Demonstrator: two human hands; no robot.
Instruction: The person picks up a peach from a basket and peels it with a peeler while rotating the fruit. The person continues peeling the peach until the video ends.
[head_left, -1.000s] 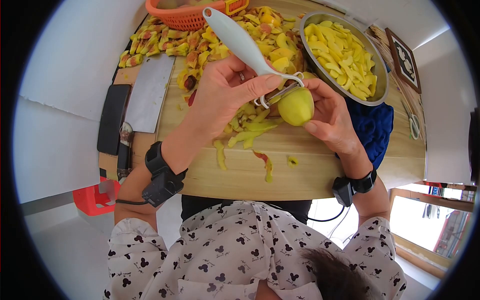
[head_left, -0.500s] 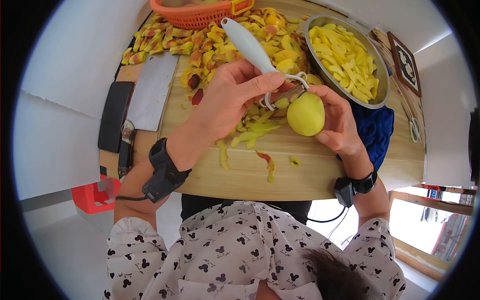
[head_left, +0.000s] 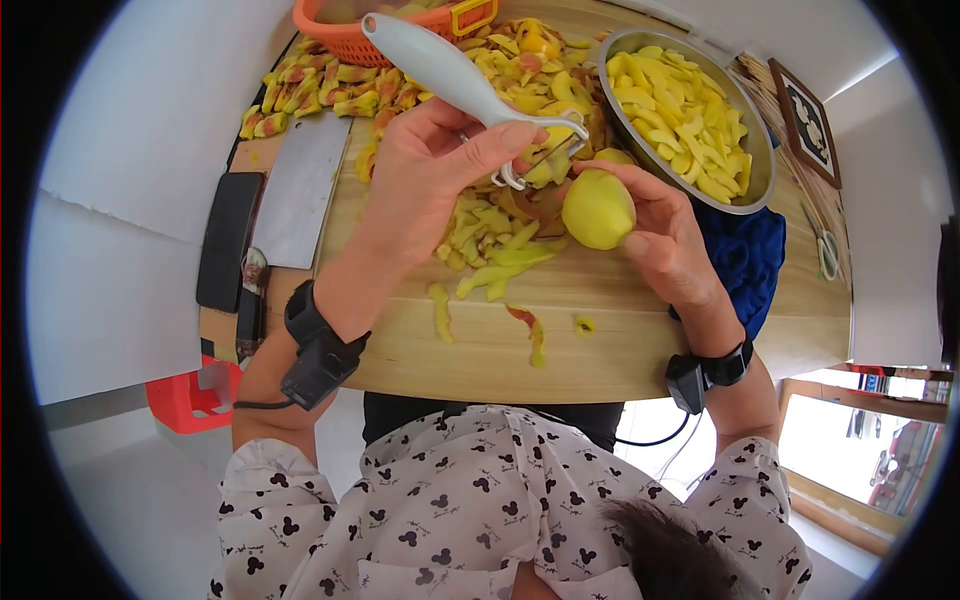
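Observation:
My left hand (head_left: 440, 170) is closed round a white-handled peeler (head_left: 445, 75), its blade end pointing right, a little above and left of the fruit. Between the thumb and fingers of my right hand (head_left: 670, 235) sits a peeled yellow-green fruit (head_left: 598, 209). A small gap separates the blade from the fruit. Green peel strips (head_left: 490, 235) lie on the wooden board (head_left: 450, 360) under both hands, and a red-edged strip (head_left: 532, 330) lies nearer the front edge.
A metal bowl of yellow slices (head_left: 685, 120) stands at the back right, beside a blue cloth (head_left: 745, 260). An orange basket (head_left: 375, 45) is at the back. A cleaver (head_left: 295, 190), black phone (head_left: 230, 240) and knife (head_left: 250, 305) lie left; scissors (head_left: 828, 255) lie right.
My left hand has moved left and up with the peeler, away from the fruit. The peeler is tilted flatter. The fruit has shifted slightly left and up in my right hand.

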